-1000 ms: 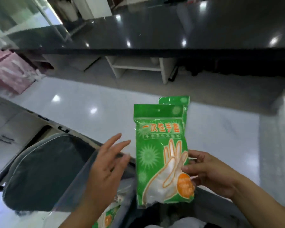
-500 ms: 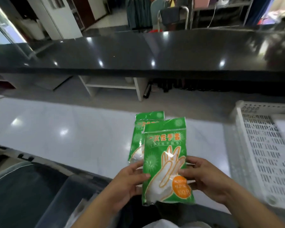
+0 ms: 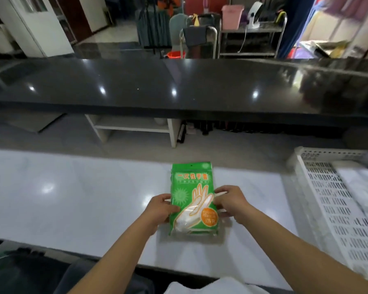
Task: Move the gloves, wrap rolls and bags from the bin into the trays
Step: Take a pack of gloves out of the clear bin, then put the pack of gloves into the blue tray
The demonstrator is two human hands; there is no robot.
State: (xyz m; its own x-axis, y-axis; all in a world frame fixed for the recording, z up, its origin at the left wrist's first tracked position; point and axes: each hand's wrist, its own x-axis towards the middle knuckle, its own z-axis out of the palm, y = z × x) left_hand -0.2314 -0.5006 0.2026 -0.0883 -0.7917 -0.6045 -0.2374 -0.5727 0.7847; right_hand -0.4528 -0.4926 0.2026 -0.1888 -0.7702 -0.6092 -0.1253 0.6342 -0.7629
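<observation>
Green packs of disposable gloves [image 3: 192, 187], stacked so that only the top one shows fully, lie flat on the white marble counter [image 3: 72, 198]. My left hand [image 3: 160, 209] grips the stack's left edge. On the opposite edge, my right hand [image 3: 229, 200] holds it, fingers over the pack. A white perforated tray [image 3: 338, 204] stands to the right of the packs, with white bags lying in its right part. The bin is almost out of view at the bottom left.
A long black glossy counter [image 3: 179, 85] runs across behind the white one, with a low white shelf [image 3: 132, 128] under it. A dark chair back [image 3: 19, 272] sits at the lower left. Chairs and racks stand in the room beyond.
The glove packs went from held up in the air to lying flat on the white counter. My left hand took hold of the stack, and the two packs are now squared up together.
</observation>
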